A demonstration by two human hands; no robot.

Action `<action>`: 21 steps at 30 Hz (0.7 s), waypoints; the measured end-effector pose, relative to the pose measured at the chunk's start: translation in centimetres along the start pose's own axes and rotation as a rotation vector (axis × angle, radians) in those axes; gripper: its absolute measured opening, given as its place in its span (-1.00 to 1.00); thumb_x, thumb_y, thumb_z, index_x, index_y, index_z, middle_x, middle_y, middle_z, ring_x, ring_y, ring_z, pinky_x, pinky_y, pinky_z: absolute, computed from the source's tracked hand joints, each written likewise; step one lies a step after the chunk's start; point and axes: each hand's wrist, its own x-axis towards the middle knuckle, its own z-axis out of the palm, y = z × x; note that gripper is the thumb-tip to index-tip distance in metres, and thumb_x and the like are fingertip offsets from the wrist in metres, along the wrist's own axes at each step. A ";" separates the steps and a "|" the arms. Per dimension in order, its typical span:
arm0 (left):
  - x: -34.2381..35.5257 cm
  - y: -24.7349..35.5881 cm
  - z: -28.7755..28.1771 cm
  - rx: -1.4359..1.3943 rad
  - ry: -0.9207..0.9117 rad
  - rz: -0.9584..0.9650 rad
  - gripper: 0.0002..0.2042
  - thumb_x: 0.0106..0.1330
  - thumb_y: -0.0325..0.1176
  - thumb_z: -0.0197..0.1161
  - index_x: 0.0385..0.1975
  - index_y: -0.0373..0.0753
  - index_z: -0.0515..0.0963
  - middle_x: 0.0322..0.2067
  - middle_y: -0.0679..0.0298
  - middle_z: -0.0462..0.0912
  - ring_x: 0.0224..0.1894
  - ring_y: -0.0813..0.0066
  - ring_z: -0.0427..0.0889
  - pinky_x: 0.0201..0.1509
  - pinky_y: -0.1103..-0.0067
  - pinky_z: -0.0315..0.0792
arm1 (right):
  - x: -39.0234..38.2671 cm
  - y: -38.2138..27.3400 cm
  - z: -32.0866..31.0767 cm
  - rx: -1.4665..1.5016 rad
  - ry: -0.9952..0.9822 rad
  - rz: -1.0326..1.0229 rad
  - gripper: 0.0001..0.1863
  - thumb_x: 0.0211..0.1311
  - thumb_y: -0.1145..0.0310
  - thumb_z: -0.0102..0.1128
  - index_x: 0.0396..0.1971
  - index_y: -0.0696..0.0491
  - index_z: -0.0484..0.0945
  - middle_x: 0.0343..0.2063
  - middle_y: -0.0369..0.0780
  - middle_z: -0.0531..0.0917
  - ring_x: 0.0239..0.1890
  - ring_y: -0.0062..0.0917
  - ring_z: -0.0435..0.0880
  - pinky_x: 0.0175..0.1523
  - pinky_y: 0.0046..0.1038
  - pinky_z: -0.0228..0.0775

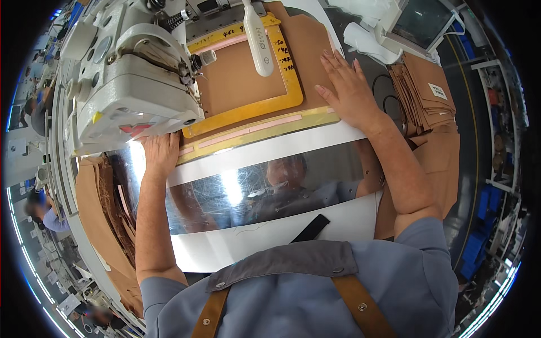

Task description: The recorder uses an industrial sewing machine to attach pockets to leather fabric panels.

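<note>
A brown fabric piece (239, 79) lies under a yellow frame template (293, 84) on the bed of a grey-white sewing machine (129, 84). My left hand (159, 152) rests flat, fingers together, on the template's near left edge, just below the machine head. My right hand (349, 90) lies flat with fingers spread on the brown fabric to the right of the yellow frame. Neither hand grips anything. A white lamp bar (257, 39) hangs over the frame.
A shiny metal table plate (253, 191) runs in front of me. A stack of brown cut pieces (422, 93) sits at right, another pile (110, 208) hangs at left. A small screen (420, 22) stands far right. Another person (45, 214) works at left.
</note>
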 end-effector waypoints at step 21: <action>-6.7 3.5 -0.1 -0.188 0.317 0.032 -0.37 0.50 0.04 0.09 0.40 -0.30 0.35 0.40 -0.06 0.39 0.51 0.08 0.29 0.62 0.09 -0.23 | 11.0 5.3 1.2 0.500 0.510 0.167 -0.42 0.26 0.30 0.28 0.30 0.04 0.47 0.14 -0.16 0.68 0.22 -0.22 0.59 0.34 -0.23 0.40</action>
